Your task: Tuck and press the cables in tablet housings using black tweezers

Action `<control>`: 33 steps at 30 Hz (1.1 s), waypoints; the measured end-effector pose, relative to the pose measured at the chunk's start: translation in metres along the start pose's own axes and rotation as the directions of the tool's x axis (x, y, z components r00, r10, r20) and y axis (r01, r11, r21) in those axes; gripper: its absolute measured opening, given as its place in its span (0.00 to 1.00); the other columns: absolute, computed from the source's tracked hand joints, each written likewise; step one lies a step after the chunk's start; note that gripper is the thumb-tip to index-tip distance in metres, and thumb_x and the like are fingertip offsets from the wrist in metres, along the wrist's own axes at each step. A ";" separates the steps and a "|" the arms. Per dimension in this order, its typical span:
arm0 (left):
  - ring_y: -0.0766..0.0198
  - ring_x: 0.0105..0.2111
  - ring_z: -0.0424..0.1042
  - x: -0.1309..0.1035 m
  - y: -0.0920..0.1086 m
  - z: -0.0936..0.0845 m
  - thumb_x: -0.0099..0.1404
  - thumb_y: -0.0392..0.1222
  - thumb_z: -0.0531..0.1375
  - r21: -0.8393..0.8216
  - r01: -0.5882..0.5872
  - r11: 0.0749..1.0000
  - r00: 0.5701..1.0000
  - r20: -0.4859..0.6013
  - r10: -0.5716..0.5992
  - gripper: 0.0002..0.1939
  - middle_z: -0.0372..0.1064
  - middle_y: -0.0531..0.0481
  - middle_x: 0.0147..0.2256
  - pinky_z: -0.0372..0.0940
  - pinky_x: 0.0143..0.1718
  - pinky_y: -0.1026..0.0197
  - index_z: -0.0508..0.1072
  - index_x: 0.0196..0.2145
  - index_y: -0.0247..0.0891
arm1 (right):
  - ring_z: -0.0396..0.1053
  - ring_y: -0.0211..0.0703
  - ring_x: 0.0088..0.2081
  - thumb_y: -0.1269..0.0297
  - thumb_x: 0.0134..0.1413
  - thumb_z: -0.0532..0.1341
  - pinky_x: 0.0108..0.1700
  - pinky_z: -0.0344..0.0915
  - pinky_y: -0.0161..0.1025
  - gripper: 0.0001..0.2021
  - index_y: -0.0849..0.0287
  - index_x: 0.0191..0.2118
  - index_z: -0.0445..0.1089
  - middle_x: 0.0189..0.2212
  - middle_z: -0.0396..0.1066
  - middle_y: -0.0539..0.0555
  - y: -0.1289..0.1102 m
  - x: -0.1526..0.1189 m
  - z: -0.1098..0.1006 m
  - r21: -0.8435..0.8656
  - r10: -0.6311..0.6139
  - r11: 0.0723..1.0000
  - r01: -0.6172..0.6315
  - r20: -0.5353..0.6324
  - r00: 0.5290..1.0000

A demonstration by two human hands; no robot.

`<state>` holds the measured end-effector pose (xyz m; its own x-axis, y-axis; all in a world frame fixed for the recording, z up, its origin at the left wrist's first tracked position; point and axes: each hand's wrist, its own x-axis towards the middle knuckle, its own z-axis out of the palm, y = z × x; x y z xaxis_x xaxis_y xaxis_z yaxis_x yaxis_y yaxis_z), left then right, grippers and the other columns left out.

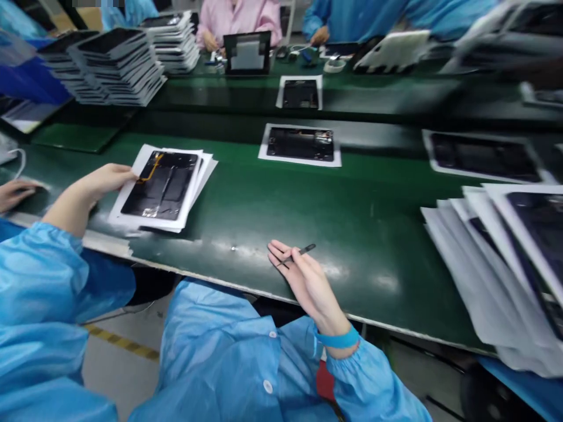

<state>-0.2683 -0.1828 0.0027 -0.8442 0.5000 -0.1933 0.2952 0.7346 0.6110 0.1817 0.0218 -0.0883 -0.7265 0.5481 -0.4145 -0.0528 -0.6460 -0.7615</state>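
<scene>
My left hand [109, 179] reaches across to a black tablet housing [176, 181] on white sheets [181, 221]. Its fingers are closed on the left edge of the sheets, close to an orange flex cable [153, 168]; the thumb is mostly hidden. Over the table near its front edge, my right hand [303, 278] has its palm turned partly up. Thumb and fingers pinch a slim black hand tool [308, 248] with a rounded end; whether it is tweezers I cannot tell. A blue band [338, 338] circles that wrist.
More tablet housings on white sheets lie at the centre [300, 145] and right [484, 157]. White sheets with housings [461, 264] pile up at front right, and a tall stack [116, 64] stands back left. Another person's hand [17, 192] rests at far left; co-workers sit opposite.
</scene>
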 end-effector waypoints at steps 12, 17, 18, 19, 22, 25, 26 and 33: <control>0.50 0.63 0.73 0.160 0.251 0.200 0.77 0.51 0.67 0.283 -0.500 0.819 0.858 0.294 0.422 0.21 0.72 0.40 0.62 0.70 0.69 0.39 0.76 0.60 0.35 | 0.81 0.49 0.53 0.39 0.68 0.68 0.62 0.75 0.45 0.22 0.54 0.34 0.81 0.46 0.83 0.56 -0.005 -0.014 -0.039 -0.295 -0.276 0.926 0.234 -0.109 0.955; 0.47 0.65 0.71 0.189 0.310 0.271 0.77 0.52 0.67 0.207 -0.592 0.779 0.799 0.284 0.531 0.25 0.69 0.39 0.65 0.70 0.68 0.37 0.74 0.64 0.36 | 0.83 0.50 0.48 0.40 0.74 0.61 0.56 0.76 0.45 0.25 0.56 0.35 0.82 0.40 0.83 0.58 -0.012 -0.017 -0.031 -0.418 -0.340 0.863 0.285 -0.064 0.938; 0.48 0.63 0.72 0.195 0.311 0.278 0.76 0.52 0.67 0.177 -0.607 0.775 0.786 0.281 0.551 0.25 0.70 0.39 0.64 0.72 0.67 0.38 0.74 0.63 0.36 | 0.83 0.50 0.48 0.41 0.75 0.60 0.56 0.76 0.45 0.26 0.55 0.36 0.82 0.40 0.83 0.58 -0.013 -0.016 -0.030 -0.433 -0.350 0.853 0.291 -0.063 0.934; 0.49 0.62 0.73 0.201 0.311 0.282 0.77 0.52 0.67 0.145 -0.623 0.769 0.771 0.279 0.572 0.25 0.71 0.39 0.63 0.73 0.65 0.39 0.74 0.63 0.35 | 0.83 0.49 0.48 0.41 0.76 0.59 0.56 0.76 0.45 0.25 0.55 0.37 0.82 0.40 0.83 0.58 -0.013 -0.016 -0.030 -0.444 -0.358 0.846 0.296 -0.062 0.932; 0.54 0.58 0.76 0.218 0.308 0.285 0.78 0.52 0.66 0.052 -0.674 0.737 0.719 0.277 0.637 0.23 0.73 0.40 0.60 0.75 0.62 0.44 0.74 0.61 0.34 | 0.82 0.48 0.48 0.44 0.78 0.58 0.56 0.76 0.45 0.24 0.54 0.38 0.82 0.41 0.82 0.57 -0.011 -0.016 -0.031 -0.448 -0.358 0.841 0.302 -0.043 0.933; 0.55 0.54 0.77 0.233 0.305 0.279 0.78 0.53 0.66 -0.006 -0.708 0.706 0.671 0.305 0.676 0.22 0.74 0.41 0.57 0.77 0.59 0.47 0.75 0.60 0.34 | 0.82 0.48 0.47 0.46 0.78 0.58 0.55 0.76 0.44 0.23 0.53 0.38 0.82 0.40 0.82 0.57 -0.011 -0.016 -0.032 -0.436 -0.340 0.851 0.294 -0.029 0.940; 0.55 0.54 0.78 0.236 0.304 0.276 0.78 0.53 0.66 -0.014 -0.715 0.699 0.659 0.320 0.681 0.22 0.75 0.41 0.56 0.78 0.58 0.47 0.75 0.60 0.34 | 0.82 0.47 0.47 0.47 0.79 0.58 0.55 0.76 0.44 0.22 0.53 0.38 0.82 0.40 0.82 0.57 -0.011 -0.016 -0.032 -0.435 -0.336 0.852 0.292 -0.025 0.942; 0.56 0.53 0.78 0.234 0.293 0.256 0.78 0.52 0.67 -0.033 -0.776 0.630 0.582 0.348 0.735 0.22 0.74 0.42 0.56 0.78 0.57 0.49 0.75 0.60 0.35 | 0.82 0.48 0.46 0.47 0.79 0.57 0.55 0.77 0.44 0.23 0.54 0.37 0.81 0.39 0.82 0.57 -0.013 -0.012 -0.034 -0.453 -0.356 0.835 0.313 -0.010 0.934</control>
<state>-0.2648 0.2668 -0.0598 -0.1188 0.9905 0.0697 0.8262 0.0597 0.5603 0.2143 0.0419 -0.0903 -0.6529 0.7476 -0.1215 0.0392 -0.1268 -0.9911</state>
